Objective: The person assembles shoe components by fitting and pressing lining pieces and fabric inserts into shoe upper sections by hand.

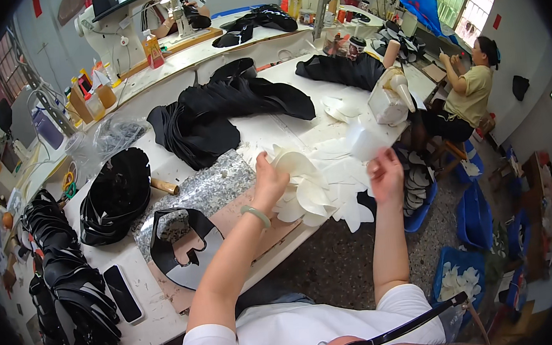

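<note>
My left hand (269,185), with a pale green bangle at its wrist, is closed on a loose bunch of white curved cut pieces (303,173) over the table's front edge. In my right hand (386,175) a single white piece (364,139) is pinched, smeared by motion. Below and between both hands, more flat white pieces (344,177) lie scattered on the table. Left of my left forearm, a black cut-out piece (211,237) rests partly on a speckled stone slab (224,176) and a pinkish board (225,225).
Stacks of black pieces (244,100) cover the table's middle and left. A phone (123,293) lies near the left front edge. At the back right stands a white glue container (388,104). Blue baskets (474,215) sit on the floor, right; a co-worker (470,89) sits beyond.
</note>
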### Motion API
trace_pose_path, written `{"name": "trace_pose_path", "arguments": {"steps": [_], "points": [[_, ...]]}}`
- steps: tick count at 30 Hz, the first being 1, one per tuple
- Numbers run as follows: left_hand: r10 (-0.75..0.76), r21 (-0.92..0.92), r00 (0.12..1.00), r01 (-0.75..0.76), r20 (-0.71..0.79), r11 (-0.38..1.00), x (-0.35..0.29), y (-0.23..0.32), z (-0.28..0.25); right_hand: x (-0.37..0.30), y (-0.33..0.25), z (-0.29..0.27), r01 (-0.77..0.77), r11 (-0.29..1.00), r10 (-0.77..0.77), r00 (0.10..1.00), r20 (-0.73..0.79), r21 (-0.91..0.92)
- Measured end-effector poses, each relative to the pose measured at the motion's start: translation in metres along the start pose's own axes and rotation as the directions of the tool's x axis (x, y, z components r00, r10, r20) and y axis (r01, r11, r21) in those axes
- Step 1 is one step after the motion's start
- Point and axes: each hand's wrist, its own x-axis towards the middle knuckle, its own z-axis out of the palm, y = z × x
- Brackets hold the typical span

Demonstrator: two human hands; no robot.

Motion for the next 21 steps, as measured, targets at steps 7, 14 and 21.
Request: {"name": "trace_pose_path", "arguments": {"steps": [7,14,21], "points": [[0.380,-0.011,0.923,-0.381,-0.062,0.924,-0.046,0.062,-0.082,-0.072,0.027,0.062,-0.288,0.958,0.282,0.947,0.152,0.017],[-0.135,-0.573,0.786,0.545,0.603,0.611,-0.128,0.046,-0.178,-0.104,0.064,0.094,-0.539,0.825,0.564,0.765,0.311,-0.171],[-0.280,-0.765,0.808,0.585,0.519,0.270,-0.180,0.009,-0.228,-0.098,0.069,0.069,-0.422,0.840,0.514,0.820,0.251,-0.340]]}}
